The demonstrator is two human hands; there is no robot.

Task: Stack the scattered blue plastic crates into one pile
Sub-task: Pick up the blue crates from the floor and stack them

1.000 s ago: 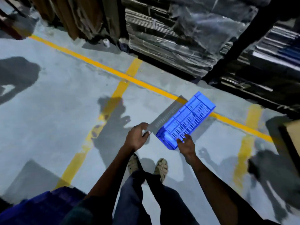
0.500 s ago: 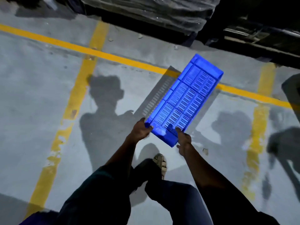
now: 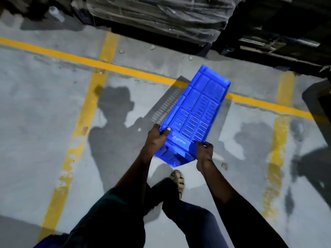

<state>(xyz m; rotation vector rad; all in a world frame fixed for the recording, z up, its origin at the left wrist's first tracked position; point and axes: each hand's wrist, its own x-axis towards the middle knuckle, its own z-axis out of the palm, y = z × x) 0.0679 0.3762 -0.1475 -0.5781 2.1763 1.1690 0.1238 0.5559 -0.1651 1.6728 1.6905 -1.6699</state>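
Blue crate (image 3: 195, 111) tilted, near end gripped: left hand (image 3: 156, 140) fingers and right hand (image 3: 204, 153) fingers curled round corners.

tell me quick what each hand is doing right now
Left hand: closed on the near end of the blue crate.
Right hand: closed on the same crate's near end, at its other corner.

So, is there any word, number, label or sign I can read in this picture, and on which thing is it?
None can be read.
Blue crate, held at its near end by the left hand and right hand: pale scuffs only, no letters.
Yellow floor lines: plain paint, no text.
Wrapped pallets: too dark and blurred to tell.
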